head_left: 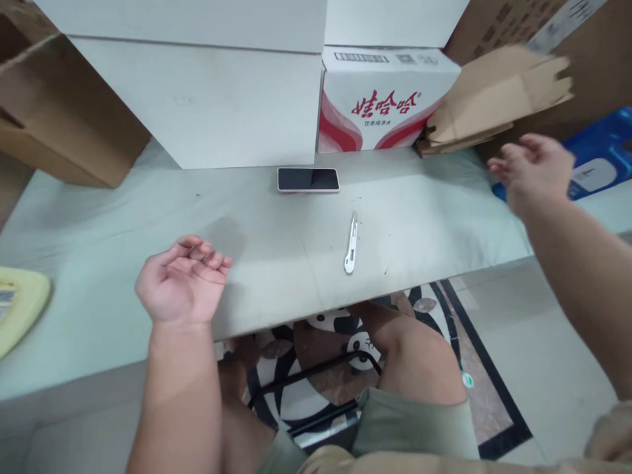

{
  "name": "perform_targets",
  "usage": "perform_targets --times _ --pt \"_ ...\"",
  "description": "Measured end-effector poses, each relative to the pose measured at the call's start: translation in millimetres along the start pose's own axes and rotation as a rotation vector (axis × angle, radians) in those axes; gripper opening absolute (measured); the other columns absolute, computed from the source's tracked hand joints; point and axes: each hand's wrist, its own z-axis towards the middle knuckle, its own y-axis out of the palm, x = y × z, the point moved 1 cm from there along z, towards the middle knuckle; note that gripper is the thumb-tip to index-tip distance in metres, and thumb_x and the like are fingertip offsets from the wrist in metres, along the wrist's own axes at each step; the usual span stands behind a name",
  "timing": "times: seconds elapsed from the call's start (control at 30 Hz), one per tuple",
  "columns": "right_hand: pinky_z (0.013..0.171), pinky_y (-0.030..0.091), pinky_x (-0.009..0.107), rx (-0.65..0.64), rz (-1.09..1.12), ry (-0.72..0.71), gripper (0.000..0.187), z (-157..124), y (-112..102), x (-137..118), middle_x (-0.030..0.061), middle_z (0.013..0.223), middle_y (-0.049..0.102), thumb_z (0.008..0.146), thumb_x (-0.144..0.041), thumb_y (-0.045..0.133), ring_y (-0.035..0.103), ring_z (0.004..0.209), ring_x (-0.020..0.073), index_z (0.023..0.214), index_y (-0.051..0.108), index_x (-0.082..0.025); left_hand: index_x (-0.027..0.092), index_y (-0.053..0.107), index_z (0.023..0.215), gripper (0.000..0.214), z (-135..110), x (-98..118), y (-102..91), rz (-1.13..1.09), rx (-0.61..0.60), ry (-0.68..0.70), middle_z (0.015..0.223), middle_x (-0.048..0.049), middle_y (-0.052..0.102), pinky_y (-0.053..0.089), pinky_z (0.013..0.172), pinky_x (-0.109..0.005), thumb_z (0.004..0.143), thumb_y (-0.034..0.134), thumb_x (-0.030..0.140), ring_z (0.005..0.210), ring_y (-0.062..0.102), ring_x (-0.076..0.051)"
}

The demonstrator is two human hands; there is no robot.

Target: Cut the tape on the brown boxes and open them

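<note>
A: State of each grip?

B: Left grip (185,283): palm up above the bench (276,263), fingers half-curled, nothing visible in it. Right grip (538,168): fingers loosely bent, somewhat blurred, no object seen in it. It overlaps the jug (605,145) in view (contact: cannot tell).

A: Position of the knife?

B: The knife (351,250) lies flat on the bench, between the two hands and apart from both, rounded end toward the person. The phone (308,179) lies farther back, just in front of the white box (247,105).

A: Likely failure modes?

B: Chiefly the knife. Whether its blade is out is too small to tell; if so, a careless reach across the bench could cut a finger. A forearm sweeping toward the body could also push it off the front edge, onto the bare knees below.

A: And at the right?

B: The cardboard (498,99) is beside the carton (390,112), near the right grip. A bump from the wrist could send it sliding forward, or unsettle the jug.
</note>
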Motion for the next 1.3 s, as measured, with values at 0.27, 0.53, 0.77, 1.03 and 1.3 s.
perform_targets --times 0.27,0.53,0.77,1.03,1.3 --pt "0.090 0.067 0.051 -0.036 0.010 0.148 0.054 -130.8 58.0 6.7 0.0093 0.103 0.076 0.070 -0.064 0.079 0.078 0.082 0.0232 0.105 0.061 -0.026 0.021 0.061 0.072 0.008 -14.3 7.3 -1.9 -0.093 -0.031 -0.020 0.061 -0.0013 0.052 0.051 0.051 -0.028 0.068 0.058 0.027 0.049 0.045 -0.011" --pt "0.066 0.063 0.041 -0.457 -0.213 -0.113 0.043 -157.3 159.5 -89.3 0.0139 0.105 0.075 0.079 -0.056 0.070 0.076 0.076 0.0238 0.101 0.069 -0.020 0.020 0.061 0.069 0.013 -29.1 35.9 -39.6 -0.208 -0.058 0.038 0.062 -0.0004 0.052 0.051 0.055 -0.025 0.077 0.058 0.029 0.048 0.046 -0.010" --pt "0.083 0.063 0.040 -0.748 -0.191 -0.573 0.026 -187.9 357.1 -193.7 0.0112 0.115 0.073 0.083 -0.026 0.065 0.072 0.086 0.0204 0.107 0.074 -0.021 0.021 0.036 0.045 0.054 -30.6 68.2 -73.2 -0.220 -0.251 -0.025 0.039 0.0069 0.007 0.030 0.041 -0.022 0.098 0.029 0.030 0.034 0.010 -0.008" --pt "0.111 0.053 0.042 -0.735 -0.235 -0.999 0.035 -236.2 538.9 -371.5 0.0119 0.169 0.038 0.091 -0.011 0.053 0.060 0.137 0.0259 0.121 0.069 -0.018 0.021 0.033 0.050 0.046 -9.9 83.8 -91.5 -0.115 -0.449 -0.010 0.040 0.0092 0.009 0.025 0.044 -0.021 0.092 0.045 0.035 0.035 0.009 -0.005" --pt "0.097 0.052 0.040 -0.648 -0.404 -0.880 0.025 -241.1 548.4 -391.3 0.0133 0.123 0.073 0.093 -0.015 0.047 0.068 0.112 0.0270 0.103 0.069 -0.016 0.022 0.034 0.053 0.039 -9.5 83.9 -102.8 -0.023 -0.159 0.158 0.043 0.0098 0.013 0.024 0.047 -0.023 0.088 0.050 0.030 0.038 0.013 -0.006"
